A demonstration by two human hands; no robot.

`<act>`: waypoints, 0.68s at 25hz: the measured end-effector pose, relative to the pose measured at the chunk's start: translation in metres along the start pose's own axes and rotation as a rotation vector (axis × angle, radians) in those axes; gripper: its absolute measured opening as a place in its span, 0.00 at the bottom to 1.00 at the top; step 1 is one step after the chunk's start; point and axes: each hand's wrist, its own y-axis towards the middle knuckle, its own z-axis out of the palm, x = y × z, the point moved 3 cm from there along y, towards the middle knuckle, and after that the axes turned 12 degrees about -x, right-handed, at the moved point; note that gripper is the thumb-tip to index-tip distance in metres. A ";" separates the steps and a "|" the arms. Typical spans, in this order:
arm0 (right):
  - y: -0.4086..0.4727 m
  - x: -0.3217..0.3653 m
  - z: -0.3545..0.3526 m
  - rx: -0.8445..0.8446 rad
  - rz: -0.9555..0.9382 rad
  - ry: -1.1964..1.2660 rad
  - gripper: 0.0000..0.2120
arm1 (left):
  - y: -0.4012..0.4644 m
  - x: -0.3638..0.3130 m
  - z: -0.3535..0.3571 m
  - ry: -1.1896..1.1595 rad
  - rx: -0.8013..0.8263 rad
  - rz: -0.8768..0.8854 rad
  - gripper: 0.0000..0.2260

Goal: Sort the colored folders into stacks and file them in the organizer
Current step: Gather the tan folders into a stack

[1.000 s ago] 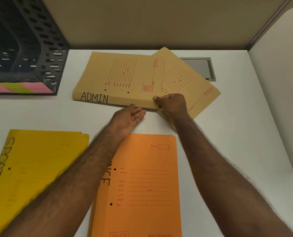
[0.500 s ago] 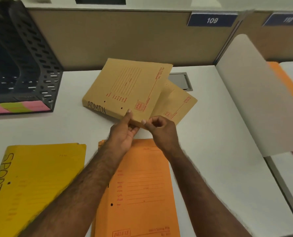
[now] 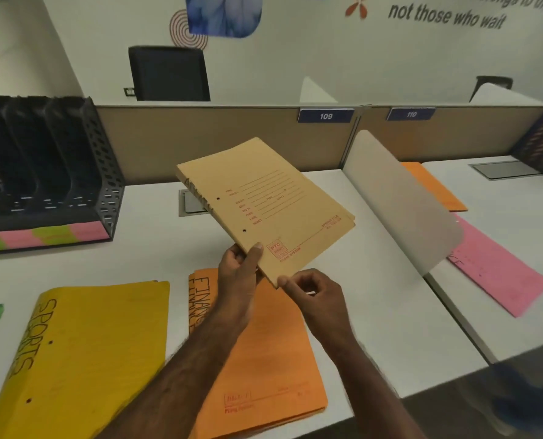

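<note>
Both bare forearms are extended up from the near edge of the table, converging toward its middle. The left hand (image 3: 238, 274) is raised, its thumb laid flat on top of the near corner of the tan folder stack (image 3: 270, 210) and its fingers (image 3: 232, 253) curled beneath, so the stack is gripped and held tilted above the table. The right hand (image 3: 314, 293) is set just beside it, loosely curled, with its fingertips touching the same corner
</note>
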 end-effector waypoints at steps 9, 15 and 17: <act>-0.038 -0.008 -0.123 -0.421 0.117 -0.043 0.37 | -0.081 0.019 -0.023 0.075 0.168 0.054 0.11; -0.013 -0.039 -0.173 -0.384 0.175 -0.146 0.37 | -0.108 0.055 -0.004 0.163 0.230 0.005 0.13; -0.002 -0.053 -0.190 -0.350 0.209 -0.171 0.36 | -0.113 0.070 0.013 0.195 0.230 -0.007 0.13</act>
